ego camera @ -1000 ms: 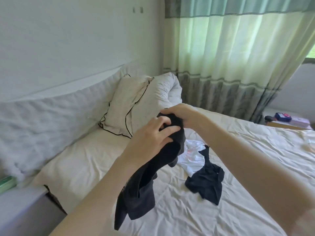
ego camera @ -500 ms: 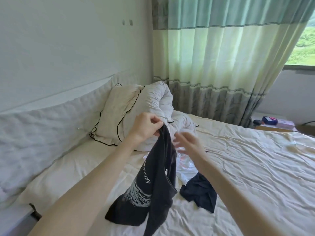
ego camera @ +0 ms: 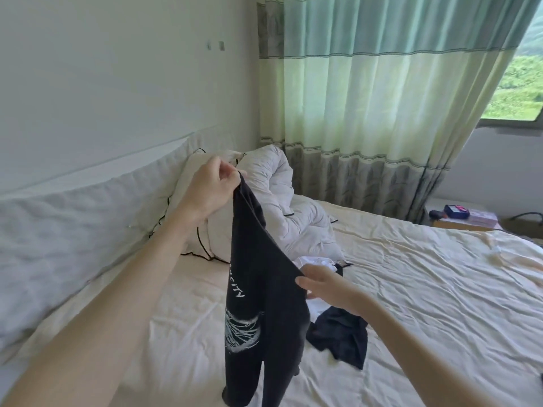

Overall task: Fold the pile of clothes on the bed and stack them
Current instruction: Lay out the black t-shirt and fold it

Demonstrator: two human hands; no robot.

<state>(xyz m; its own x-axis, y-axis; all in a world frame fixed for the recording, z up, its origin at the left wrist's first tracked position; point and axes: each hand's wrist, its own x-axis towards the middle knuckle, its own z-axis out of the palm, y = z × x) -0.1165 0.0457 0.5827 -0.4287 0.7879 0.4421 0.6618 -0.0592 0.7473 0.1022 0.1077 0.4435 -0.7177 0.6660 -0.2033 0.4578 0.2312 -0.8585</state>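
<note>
A bedroom fills the frame: a pale wall at upper left, a green and white striped curtain (ego camera: 367, 98) across the upper middle and right, and a window (ego camera: 517, 83) at the far right edge showing greenery. A bed (ego camera: 426, 289) with a wrinkled cream sheet takes up the lower half. Against the padded headboard (ego camera: 73, 224) at left lean a pillow (ego camera: 188, 195) with black piping and a bunched white duvet (ego camera: 282, 207). A bedside table (ego camera: 464, 221) at right centre carries a blue box (ego camera: 457, 211).

The left hand (ego camera: 213, 186), raised at centre left, pinches the top edge of a black shirt (ego camera: 264, 289) between thumb and curled fingers. The shirt hangs down from that grip to the bottom of the frame, its white print and lettering facing the camera. The right hand (ego camera: 329, 286), lower and at centre, has its thumb on the front of the shirt's right edge and its fingers behind the cloth, gripping it.

On the sheet just behind and right of the right hand lie a white garment (ego camera: 316, 262) and a crumpled dark garment (ego camera: 343, 336), touching each other.
</note>
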